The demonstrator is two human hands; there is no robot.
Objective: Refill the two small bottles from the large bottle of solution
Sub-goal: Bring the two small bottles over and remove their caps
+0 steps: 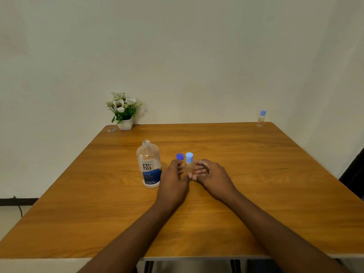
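Note:
A large clear bottle of solution point(149, 166) with a blue and white label stands uncapped left of the table's centre. To its right, a small clear bottle point(189, 166) with a light blue flip cap stands upright on the table. My left hand point(174, 177) curls against its left side and my right hand point(209, 172) against its right side, fingertips touching its body. A dark blue cap point(179, 156) shows just behind my left fingers; what it rests on is hidden. A second small bottle point(261, 118) with a light blue cap stands at the far right corner.
The wooden table point(256, 174) stands against a pale wall. A white pot of artificial flowers point(123, 112) sits at the far left corner, with a small shiny scrap point(111, 130) beside it. The near table edge runs below my forearms.

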